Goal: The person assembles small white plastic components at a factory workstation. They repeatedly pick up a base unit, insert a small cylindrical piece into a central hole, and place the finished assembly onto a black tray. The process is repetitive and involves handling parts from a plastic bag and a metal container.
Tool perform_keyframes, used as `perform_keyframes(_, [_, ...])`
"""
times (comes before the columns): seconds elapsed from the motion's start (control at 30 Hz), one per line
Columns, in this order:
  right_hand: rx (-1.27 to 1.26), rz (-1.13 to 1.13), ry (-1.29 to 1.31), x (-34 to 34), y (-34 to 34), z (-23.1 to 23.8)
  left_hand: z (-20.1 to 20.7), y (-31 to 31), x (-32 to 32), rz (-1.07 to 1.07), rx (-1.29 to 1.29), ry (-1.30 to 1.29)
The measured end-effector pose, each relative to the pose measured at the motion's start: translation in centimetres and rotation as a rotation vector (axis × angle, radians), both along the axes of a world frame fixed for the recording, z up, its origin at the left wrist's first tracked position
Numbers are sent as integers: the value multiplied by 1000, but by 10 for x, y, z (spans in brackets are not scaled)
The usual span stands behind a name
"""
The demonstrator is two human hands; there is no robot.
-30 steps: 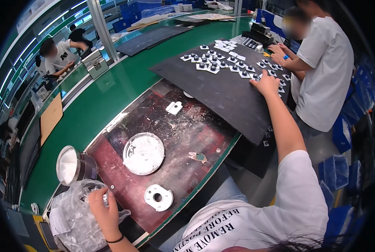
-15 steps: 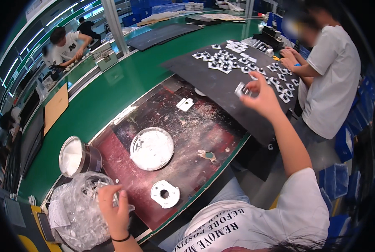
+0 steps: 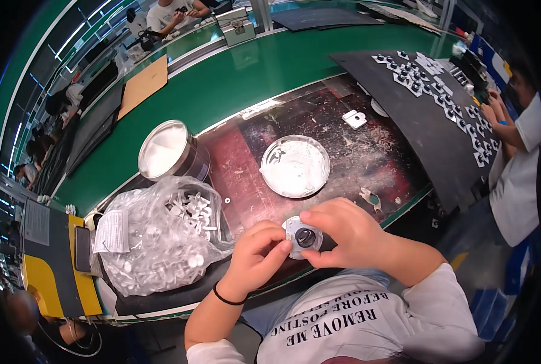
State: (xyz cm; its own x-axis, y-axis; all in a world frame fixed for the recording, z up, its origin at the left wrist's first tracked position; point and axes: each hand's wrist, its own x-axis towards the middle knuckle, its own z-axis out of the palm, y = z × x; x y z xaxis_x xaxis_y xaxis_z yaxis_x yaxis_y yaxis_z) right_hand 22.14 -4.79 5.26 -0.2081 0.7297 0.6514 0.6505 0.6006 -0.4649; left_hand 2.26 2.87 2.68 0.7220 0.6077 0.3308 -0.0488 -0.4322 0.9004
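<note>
My right hand (image 3: 346,233) curves its thumb and fingers round a small part with a black ring (image 3: 305,237). That part lies over a round white disc (image 3: 293,224) at the near side of the worktop. My left hand (image 3: 255,255) meets the disc's left edge with thumb and forefinger pinched; what sits between those tips is too small to make out. Beyond the hands is a shallow round dish (image 3: 298,173) of white paste. To the left of my left hand lies a clear plastic bag (image 3: 143,261) full of small white pieces.
An open tin (image 3: 164,151) of white material stands behind the bag. A white plate with holes (image 3: 354,119) lies further back. On the right, a black board (image 3: 404,115) carries many black-ringed parts (image 3: 410,79), with a co-worker (image 3: 519,139) beside it. A green bench (image 3: 246,79) runs behind.
My right hand has come from above the black board to the disc with the black-ringed part. My left hand has moved from the bag to the disc's left edge. The view has swung left.
</note>
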Motion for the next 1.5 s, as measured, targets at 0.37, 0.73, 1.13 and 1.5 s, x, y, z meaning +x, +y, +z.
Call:
perform_keyframes(0.37, [-1044,566,554,25,11,5,4,1,3,19,559,-67])
perform_keyframes(0.73, [-400,300,5,39,36,1,-8,5,-3,229,380,236])
perform_keyframes(1.13, [-295,325,-439,21,35,-2,-21,7,3,96,443,297])
perform_keyframes(1.5, [-258,212,-339,20,24,-15,-23,6,4,105,459,311])
